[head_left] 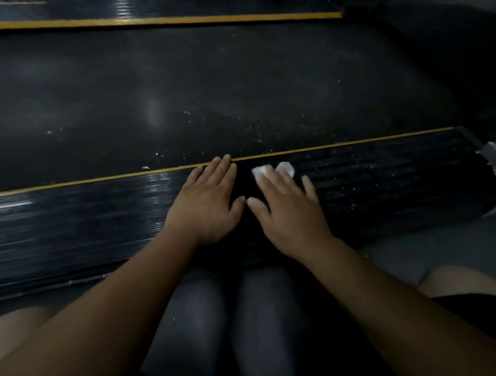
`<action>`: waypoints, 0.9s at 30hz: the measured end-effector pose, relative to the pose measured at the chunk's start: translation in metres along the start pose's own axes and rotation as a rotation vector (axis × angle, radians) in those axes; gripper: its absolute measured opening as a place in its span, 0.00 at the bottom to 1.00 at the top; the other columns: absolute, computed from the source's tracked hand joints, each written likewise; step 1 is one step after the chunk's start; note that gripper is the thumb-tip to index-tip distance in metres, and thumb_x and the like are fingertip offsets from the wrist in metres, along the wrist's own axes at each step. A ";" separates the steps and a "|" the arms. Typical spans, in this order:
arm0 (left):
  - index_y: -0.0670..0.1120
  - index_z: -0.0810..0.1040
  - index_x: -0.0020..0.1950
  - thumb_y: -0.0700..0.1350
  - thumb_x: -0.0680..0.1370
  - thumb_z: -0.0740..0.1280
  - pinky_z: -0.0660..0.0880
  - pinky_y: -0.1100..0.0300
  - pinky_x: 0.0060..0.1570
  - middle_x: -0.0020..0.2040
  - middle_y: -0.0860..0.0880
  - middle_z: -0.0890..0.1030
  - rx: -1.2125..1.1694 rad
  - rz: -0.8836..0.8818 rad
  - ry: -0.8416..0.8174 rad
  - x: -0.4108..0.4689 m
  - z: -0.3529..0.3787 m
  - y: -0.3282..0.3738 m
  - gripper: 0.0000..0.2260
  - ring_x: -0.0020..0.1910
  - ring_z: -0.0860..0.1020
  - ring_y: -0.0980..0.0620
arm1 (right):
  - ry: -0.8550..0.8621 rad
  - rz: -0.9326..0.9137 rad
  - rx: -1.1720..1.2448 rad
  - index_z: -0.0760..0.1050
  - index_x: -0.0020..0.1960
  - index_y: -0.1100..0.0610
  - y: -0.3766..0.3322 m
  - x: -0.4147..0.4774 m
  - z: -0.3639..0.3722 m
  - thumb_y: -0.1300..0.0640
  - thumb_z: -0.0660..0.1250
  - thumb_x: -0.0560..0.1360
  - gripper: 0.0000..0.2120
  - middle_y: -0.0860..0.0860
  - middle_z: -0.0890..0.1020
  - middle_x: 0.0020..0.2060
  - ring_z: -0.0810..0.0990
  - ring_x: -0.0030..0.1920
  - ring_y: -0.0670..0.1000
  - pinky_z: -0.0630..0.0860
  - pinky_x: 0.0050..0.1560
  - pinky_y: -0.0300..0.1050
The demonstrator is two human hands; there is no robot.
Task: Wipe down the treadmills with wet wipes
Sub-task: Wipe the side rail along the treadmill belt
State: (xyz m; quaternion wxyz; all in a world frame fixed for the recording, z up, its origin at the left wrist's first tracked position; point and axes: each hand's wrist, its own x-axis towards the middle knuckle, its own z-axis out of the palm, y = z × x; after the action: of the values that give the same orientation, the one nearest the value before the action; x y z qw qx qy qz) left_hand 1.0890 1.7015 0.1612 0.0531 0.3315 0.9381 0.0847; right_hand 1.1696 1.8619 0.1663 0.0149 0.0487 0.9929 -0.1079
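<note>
Small crumpled white wet wipe (272, 170) on near ribbed black treadmill side rail (388, 176), pressed under flat fingers of R hand (287, 211). L hand (209, 202) spread flat beside it, w/ fingertips at thin yellow edge stripe (92, 180).

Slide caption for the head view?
Right hand presses a white wipe on the treadmill rail; left hand rests flat beside it.

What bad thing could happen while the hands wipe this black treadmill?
1. The left hand lies flat with fingertips at the yellow stripe beside the belt; if the belt moved, they might get pinched.
2. The wipe is small and bunched under the right hand, so it may only push the specks along the ribbed side rail.
</note>
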 end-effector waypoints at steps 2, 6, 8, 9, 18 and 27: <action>0.46 0.50 0.83 0.65 0.73 0.36 0.41 0.55 0.78 0.83 0.49 0.46 -0.010 0.000 -0.001 0.000 0.000 0.000 0.41 0.81 0.44 0.53 | 0.026 -0.069 0.008 0.59 0.80 0.50 -0.005 -0.017 0.004 0.36 0.43 0.79 0.34 0.50 0.56 0.81 0.51 0.81 0.52 0.48 0.79 0.61; 0.45 0.50 0.83 0.62 0.77 0.43 0.41 0.55 0.78 0.83 0.49 0.46 -0.006 -0.001 0.008 0.000 -0.001 0.000 0.37 0.81 0.44 0.53 | 0.183 -0.020 -0.043 0.74 0.70 0.54 0.010 -0.031 0.002 0.41 0.52 0.79 0.27 0.59 0.70 0.73 0.66 0.74 0.60 0.62 0.73 0.60; 0.45 0.50 0.83 0.62 0.77 0.44 0.41 0.55 0.78 0.83 0.48 0.46 -0.008 -0.001 0.005 0.000 -0.001 0.000 0.37 0.81 0.44 0.53 | 0.210 -0.051 -0.009 0.77 0.67 0.57 0.009 -0.026 0.003 0.49 0.57 0.80 0.21 0.56 0.77 0.64 0.74 0.65 0.59 0.69 0.67 0.57; 0.46 0.50 0.83 0.62 0.77 0.43 0.41 0.55 0.78 0.83 0.49 0.46 -0.010 -0.001 -0.001 0.000 -0.001 -0.001 0.37 0.81 0.44 0.53 | 0.228 -0.088 0.025 0.78 0.65 0.58 0.010 -0.024 0.004 0.54 0.60 0.80 0.17 0.55 0.80 0.60 0.77 0.60 0.59 0.73 0.63 0.56; 0.45 0.46 0.83 0.72 0.68 0.37 0.39 0.54 0.78 0.83 0.47 0.42 0.034 0.066 -0.081 0.000 -0.003 -0.008 0.48 0.81 0.41 0.52 | 0.213 -0.130 0.286 0.82 0.61 0.58 -0.013 0.014 0.000 0.61 0.58 0.75 0.19 0.55 0.83 0.58 0.79 0.59 0.58 0.72 0.59 0.47; 0.44 0.47 0.83 0.74 0.68 0.39 0.40 0.53 0.79 0.83 0.46 0.43 0.036 0.123 -0.094 -0.001 -0.003 -0.014 0.50 0.81 0.41 0.51 | -0.032 -0.140 0.140 0.64 0.78 0.49 -0.016 0.002 -0.007 0.47 0.45 0.76 0.32 0.44 0.64 0.78 0.55 0.79 0.43 0.46 0.79 0.55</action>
State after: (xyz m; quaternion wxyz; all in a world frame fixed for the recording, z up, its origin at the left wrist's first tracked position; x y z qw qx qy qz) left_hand 1.0807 1.6901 0.1617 0.0860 0.3932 0.9138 0.0550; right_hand 1.1658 1.8479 0.1766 0.0195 -0.0216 0.9835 -0.1787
